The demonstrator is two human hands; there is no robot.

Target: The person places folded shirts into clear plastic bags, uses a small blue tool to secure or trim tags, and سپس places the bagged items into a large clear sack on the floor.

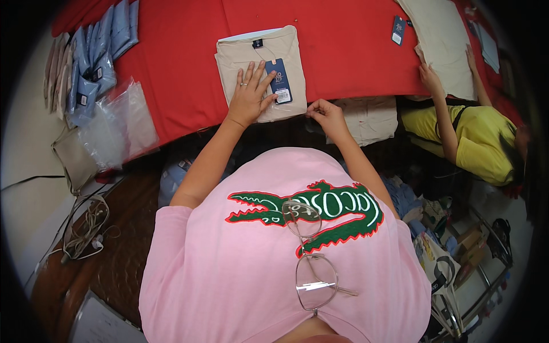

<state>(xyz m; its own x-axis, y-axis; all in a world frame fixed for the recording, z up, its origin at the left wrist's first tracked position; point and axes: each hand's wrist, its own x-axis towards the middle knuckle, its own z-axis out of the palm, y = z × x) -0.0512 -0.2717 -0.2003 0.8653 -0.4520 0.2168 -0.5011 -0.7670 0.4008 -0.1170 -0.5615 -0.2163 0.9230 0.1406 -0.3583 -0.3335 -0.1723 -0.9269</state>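
A folded beige shirt [231, 57] lies on the red-covered table in front of me, its collar end pointing away. A dark blue hang tag [278, 80] rests on its front, tied by a thin string near the neck label. My left hand [250, 94] is spread flat over the shirt, its fingertips touching the tag's left side. At the shirt's near right corner, my right hand [330, 119] has thumb and forefinger pinched together. What lies between those fingertips is too small to make out. A clear plastic sheen shows along the shirt's near edge.
Blue packed garments [100, 46] and clear plastic bags [117, 123] lie at the table's left. On the right, a person in yellow [486, 140] handles a beige garment [449, 48] beside another blue tag [398, 30]. Coiled cables [86, 223] lie at lower left.
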